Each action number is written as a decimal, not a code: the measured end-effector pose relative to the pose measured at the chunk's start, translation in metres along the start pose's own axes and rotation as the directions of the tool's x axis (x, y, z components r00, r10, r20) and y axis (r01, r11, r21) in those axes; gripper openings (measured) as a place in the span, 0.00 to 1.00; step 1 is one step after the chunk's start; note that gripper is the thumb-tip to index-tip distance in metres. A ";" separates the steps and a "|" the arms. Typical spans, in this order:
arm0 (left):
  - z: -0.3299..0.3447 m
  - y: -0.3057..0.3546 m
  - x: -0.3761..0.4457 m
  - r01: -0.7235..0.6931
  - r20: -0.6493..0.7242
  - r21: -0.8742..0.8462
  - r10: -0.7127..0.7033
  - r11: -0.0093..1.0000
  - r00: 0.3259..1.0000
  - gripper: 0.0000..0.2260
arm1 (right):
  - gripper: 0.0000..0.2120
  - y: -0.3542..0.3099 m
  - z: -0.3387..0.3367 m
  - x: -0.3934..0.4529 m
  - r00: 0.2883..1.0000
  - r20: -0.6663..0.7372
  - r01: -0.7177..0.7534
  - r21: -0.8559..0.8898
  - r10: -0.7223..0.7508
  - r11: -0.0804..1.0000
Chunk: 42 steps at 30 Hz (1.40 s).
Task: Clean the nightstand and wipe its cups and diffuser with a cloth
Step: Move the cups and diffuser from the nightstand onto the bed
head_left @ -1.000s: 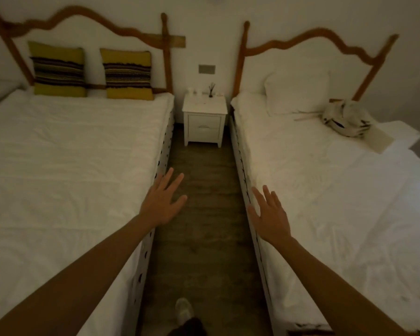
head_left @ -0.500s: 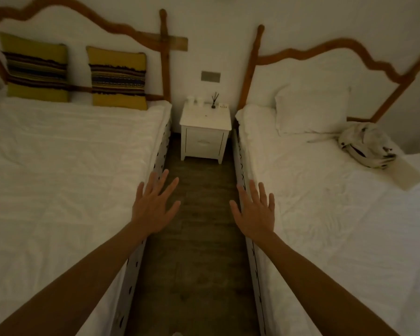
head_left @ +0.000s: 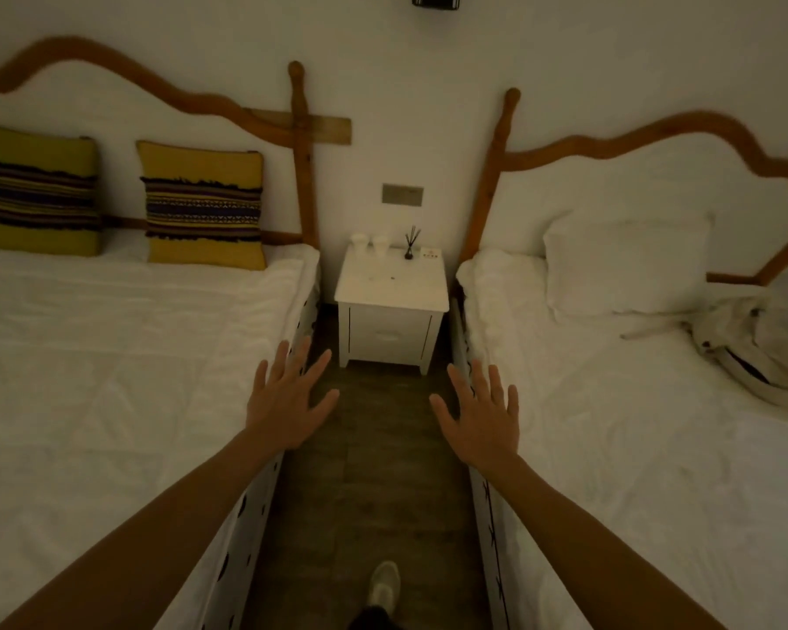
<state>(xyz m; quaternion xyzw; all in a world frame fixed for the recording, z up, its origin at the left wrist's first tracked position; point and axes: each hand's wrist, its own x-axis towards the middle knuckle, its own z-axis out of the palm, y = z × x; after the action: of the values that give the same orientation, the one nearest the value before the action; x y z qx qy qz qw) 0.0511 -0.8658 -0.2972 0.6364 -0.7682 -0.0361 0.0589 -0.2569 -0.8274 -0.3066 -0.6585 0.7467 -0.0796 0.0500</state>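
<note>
Where beds (head_left: 110,356) flank aisle: nightstand (head_left: 390,288) w/ bag (head_left: 760,352) nearby.

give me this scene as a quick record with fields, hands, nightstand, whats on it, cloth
left hand: left hand open, fingers spread, holds nothing
right hand: right hand open, holds nothing
nightstand: white nightstand between two beds, out of reach ahead
on top: two white cups at back left, reed diffuser beside them, small card at back right
cloth: none in view
</note>
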 end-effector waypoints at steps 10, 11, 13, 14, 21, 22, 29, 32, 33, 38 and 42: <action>0.008 -0.030 0.195 0.084 0.060 -0.091 -0.079 0.992 0.995 0.31 | 0.35 -0.007 -0.003 0.220 0.997 0.074 0.034 0.032 -0.036 0.999; 0.015 -0.035 0.211 0.098 0.082 -0.101 -0.089 0.990 0.993 0.31 | 0.35 -0.010 0.001 0.240 0.995 0.085 0.041 0.033 -0.044 0.999; 0.030 -0.045 0.245 0.140 0.141 -0.116 -0.124 0.983 0.982 0.31 | 0.34 -0.016 0.010 0.280 0.991 0.118 0.058 0.026 -0.060 0.998; 0.041 -0.052 0.266 0.161 0.172 -0.129 -0.138 0.978 0.975 0.32 | 0.34 -0.019 0.018 0.304 0.988 0.136 0.067 0.023 -0.069 0.998; 0.075 -0.100 0.418 0.211 0.216 -0.213 -0.164 0.954 0.962 0.34 | 0.32 -0.041 0.056 0.457 0.968 0.219 0.127 -0.012 -0.121 0.992; 0.077 -0.108 0.444 0.222 0.229 -0.223 -0.171 0.949 0.958 0.34 | 0.32 -0.048 0.061 0.483 0.967 0.236 0.103 0.004 -0.101 0.995; 0.095 -0.156 0.600 0.251 0.313 -0.302 -0.152 0.920 0.937 0.34 | 0.32 -0.098 0.096 0.639 0.954 0.300 -0.055 0.072 0.031 0.996; 0.109 -0.169 0.647 0.288 0.383 -0.329 -0.152 0.899 0.911 0.34 | 0.32 -0.110 0.112 0.683 0.927 0.370 -0.107 0.111 0.059 0.988; 0.114 -0.171 0.663 0.313 0.409 -0.361 -0.152 0.878 0.900 0.35 | 0.32 -0.112 0.118 0.698 0.921 0.384 -0.122 0.123 0.066 0.985; 0.147 -0.166 0.736 0.355 0.432 -0.431 -0.156 0.830 0.888 0.39 | 0.33 -0.114 0.153 0.770 0.889 0.450 -0.170 0.152 0.085 0.974; 0.187 -0.156 0.784 0.390 0.390 -0.483 -0.206 0.784 0.897 0.44 | 0.34 -0.107 0.195 0.820 0.881 0.466 -0.189 0.196 0.079 0.962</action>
<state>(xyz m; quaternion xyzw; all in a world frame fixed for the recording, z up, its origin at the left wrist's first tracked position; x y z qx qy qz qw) 0.0336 -1.6686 -0.4682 0.6928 -0.6122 -0.3654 0.1086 -0.2222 -1.6632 -0.4541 -0.5945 0.7436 -0.0080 0.3061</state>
